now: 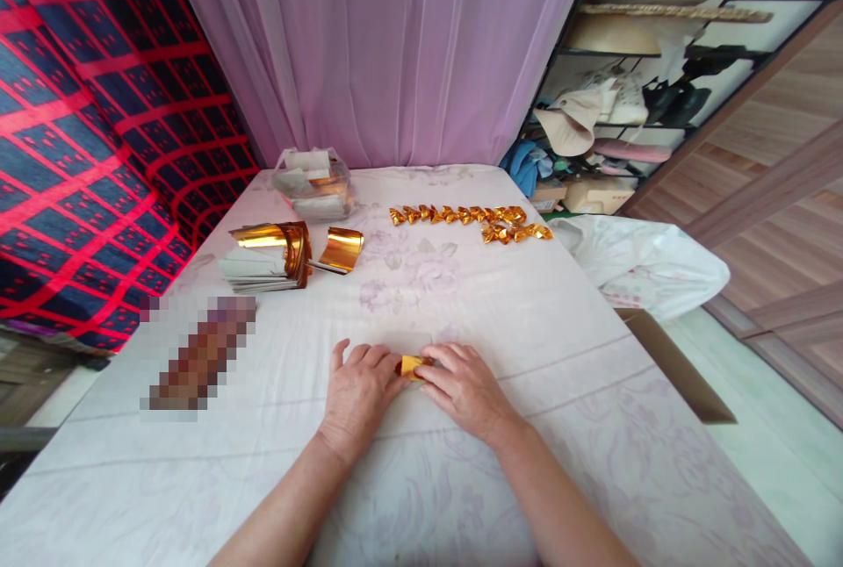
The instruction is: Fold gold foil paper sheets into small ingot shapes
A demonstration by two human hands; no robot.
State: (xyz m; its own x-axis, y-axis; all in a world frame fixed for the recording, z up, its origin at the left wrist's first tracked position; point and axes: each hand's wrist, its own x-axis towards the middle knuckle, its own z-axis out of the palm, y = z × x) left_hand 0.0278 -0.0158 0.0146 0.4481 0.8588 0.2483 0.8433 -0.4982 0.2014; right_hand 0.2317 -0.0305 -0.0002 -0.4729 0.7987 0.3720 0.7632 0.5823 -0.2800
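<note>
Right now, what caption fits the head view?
Both hands, left hand and right hand, press a gold paper piece on the bed.

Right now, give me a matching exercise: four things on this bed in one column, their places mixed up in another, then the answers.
Things:
1. small gold piece
2. stack of gold sheets
3. row of folded gold pieces
4. clear bag

Places:
A. far end, by the curtain
B. between both hands
C. left side, mid bed
D. far right of the bed

Pairs: 1-B, 2-C, 3-D, 4-A
</note>
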